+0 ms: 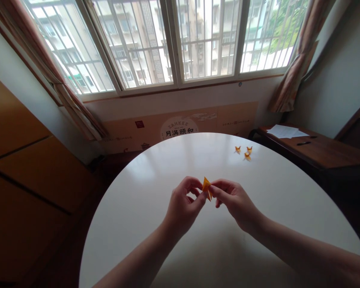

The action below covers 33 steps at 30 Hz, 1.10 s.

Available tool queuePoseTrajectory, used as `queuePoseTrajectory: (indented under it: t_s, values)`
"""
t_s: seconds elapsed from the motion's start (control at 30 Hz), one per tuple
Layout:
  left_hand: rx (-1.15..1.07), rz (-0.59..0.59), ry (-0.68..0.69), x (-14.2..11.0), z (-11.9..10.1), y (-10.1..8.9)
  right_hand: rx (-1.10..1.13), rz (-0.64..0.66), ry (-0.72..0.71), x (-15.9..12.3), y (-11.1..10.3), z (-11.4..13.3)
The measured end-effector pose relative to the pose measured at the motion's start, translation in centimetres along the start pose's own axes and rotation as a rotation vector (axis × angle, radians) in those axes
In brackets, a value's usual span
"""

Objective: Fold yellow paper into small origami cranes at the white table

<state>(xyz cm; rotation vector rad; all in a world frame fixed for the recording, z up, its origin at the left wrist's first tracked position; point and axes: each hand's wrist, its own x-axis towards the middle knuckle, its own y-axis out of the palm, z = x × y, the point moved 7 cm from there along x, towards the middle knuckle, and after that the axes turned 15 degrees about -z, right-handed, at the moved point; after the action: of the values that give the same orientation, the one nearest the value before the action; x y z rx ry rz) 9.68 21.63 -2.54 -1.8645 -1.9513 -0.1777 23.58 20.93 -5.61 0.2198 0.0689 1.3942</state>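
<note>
My left grip [181,205] was pinched on an orange folded piece [206,185], apparently paper, near the centre of the frame, and my right grip [236,201] was clamped on the same piece from its right side. I had it raised over the white bench [132,224], one point aimed at the top of the frame and another at the bottom. Right of centre, about halfway up the frame, three small orange shapes sat close together on the bench: a left figure [238,149], a right figure [249,150] and a lower figure [247,156]. Those three looked finished to me, with upturned tips, and neither grip was near them. The one I held I judged well folded but not complete: it was already small and pointed, yet it lacked the spread-out shape of the others, so some folding or shaping seemed left. Exactly how much I could not tell, since my fingers hid part of it
</note>
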Motion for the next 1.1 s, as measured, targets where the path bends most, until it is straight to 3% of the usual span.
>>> queuePoseTrajectory:
  t_s: [0.43,1.1]
  values:
    - [0.076,0.000,0.132,0.5,-0.3,-0.6,0.026,0.066,0.115,-0.3,0.6,-0.3]
    - [-0.183,0.024,-0.069,0.2,0.6,0.1,0.017,0.151,0.095,-0.6,1.2,-0.8]
